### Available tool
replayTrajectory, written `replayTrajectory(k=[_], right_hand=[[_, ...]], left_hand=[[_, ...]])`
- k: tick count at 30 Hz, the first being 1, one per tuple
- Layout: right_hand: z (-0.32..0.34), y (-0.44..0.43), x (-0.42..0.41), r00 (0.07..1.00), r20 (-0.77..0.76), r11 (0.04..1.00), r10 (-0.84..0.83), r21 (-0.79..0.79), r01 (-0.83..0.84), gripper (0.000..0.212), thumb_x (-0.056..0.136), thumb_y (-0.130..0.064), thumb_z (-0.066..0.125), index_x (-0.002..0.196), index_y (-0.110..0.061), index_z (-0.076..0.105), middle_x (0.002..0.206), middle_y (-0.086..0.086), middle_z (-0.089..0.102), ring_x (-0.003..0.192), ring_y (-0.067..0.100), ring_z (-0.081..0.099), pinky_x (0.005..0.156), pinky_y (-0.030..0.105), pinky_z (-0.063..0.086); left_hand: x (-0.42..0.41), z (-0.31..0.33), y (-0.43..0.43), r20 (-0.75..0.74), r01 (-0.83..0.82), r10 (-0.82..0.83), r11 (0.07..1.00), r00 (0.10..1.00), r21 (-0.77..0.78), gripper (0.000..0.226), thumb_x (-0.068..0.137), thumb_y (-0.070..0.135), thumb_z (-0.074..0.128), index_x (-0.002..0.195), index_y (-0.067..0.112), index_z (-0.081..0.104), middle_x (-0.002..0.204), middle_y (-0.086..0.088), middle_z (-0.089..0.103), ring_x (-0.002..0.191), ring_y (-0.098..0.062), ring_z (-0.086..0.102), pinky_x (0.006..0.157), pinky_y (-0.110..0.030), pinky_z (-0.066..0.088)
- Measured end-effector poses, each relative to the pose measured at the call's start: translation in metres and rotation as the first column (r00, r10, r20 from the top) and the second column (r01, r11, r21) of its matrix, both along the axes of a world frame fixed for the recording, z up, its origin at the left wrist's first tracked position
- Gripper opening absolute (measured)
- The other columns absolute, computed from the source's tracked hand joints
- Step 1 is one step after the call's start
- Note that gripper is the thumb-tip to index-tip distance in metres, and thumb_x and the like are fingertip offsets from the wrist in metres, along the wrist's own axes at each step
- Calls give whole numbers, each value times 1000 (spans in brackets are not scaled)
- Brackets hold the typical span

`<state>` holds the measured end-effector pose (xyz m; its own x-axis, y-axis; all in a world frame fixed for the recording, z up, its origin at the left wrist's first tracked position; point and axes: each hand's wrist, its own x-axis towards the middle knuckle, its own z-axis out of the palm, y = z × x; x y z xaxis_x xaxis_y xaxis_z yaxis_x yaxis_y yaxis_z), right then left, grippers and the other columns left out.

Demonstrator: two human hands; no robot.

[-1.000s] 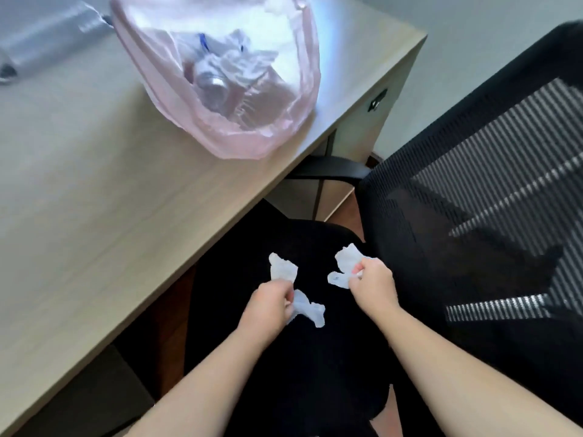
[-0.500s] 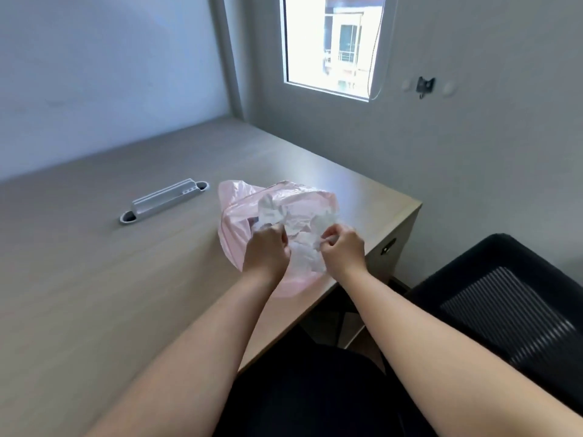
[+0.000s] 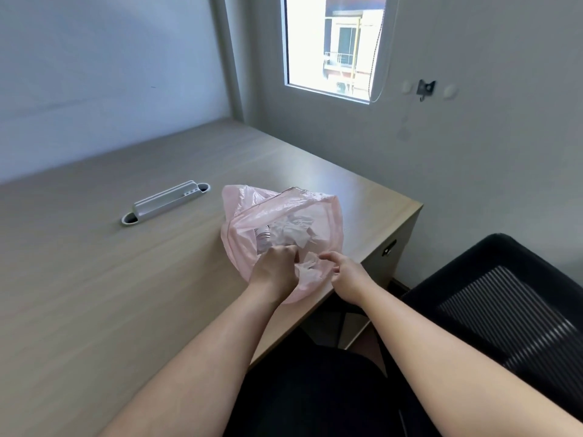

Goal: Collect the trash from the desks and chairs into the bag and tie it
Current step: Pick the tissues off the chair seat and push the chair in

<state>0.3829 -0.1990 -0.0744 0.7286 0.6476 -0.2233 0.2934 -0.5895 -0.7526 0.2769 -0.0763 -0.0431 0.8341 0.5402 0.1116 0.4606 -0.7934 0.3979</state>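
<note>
A translucent pink bag (image 3: 318,212) lies on the wooden desk (image 3: 94,294) near its right front corner. Crumpled white tissues (image 3: 293,231) and a clear plastic bottle (image 3: 262,240) show inside it. My left hand (image 3: 273,274) is at the bag's near side, fingers curled in against a piece of white tissue (image 3: 308,270); how much of it they hold is hidden. My right hand (image 3: 347,277) hovers just right of that tissue with its fingers spread and nothing in them.
A white slotted holder (image 3: 164,201) lies on the desk left of the bag. A black mesh office chair (image 3: 504,310) stands at the right, its seat (image 3: 315,389) below my arms. A wall and a window (image 3: 331,42) are behind the desk.
My hands lifted tissue pieces from the chair seat up to the bag on the desk. The right hand has let go and opened. The view rose from the chair to the desk.
</note>
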Motion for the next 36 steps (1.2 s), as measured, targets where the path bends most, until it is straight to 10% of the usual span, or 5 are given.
replayTrajectory(k=[3,18,24,28,36], right_hand=[[19,-20,4,997,57,998,-59,-17,60,51,88,-3,37,125,-31,56,96,3,59,66,18,58,68,29,51],[143,-274,-25,825,329,874,-460,4,485,24,87,-9,53,103,-17,67,105,4,66,96,21,61,82,24,42],[113,-371,-63,784,-55,764,-618,195,616,37,92,-4,51,128,-10,57,127,12,58,113,26,57,93,30,43],[83,-391,-92,820,-380,783,-429,296,547,27,99,-10,42,122,-4,55,94,11,66,75,20,63,60,27,53],[71,-391,-133,762,-483,653,-431,417,633,25,97,-3,37,118,3,51,111,21,61,102,33,59,87,46,52]], left_hand=[[-7,16,-6,43,18,-19,1000,999,15,23,80,10,50,94,16,68,96,-6,69,95,-26,63,80,-30,47],[-49,52,-195,104,386,-372,880,922,-277,9,78,27,56,81,34,61,77,15,63,86,-12,61,77,-30,51],[-82,43,-309,25,469,-524,738,851,-484,59,80,52,63,131,28,44,122,7,52,100,-8,57,85,-25,48],[-107,30,-389,-53,360,-546,619,836,-698,92,72,68,61,146,28,25,145,3,36,124,-10,47,104,-28,39],[-134,54,-436,-207,178,-383,757,900,-629,107,66,65,66,150,19,18,151,-4,32,136,-17,35,105,-24,30]])
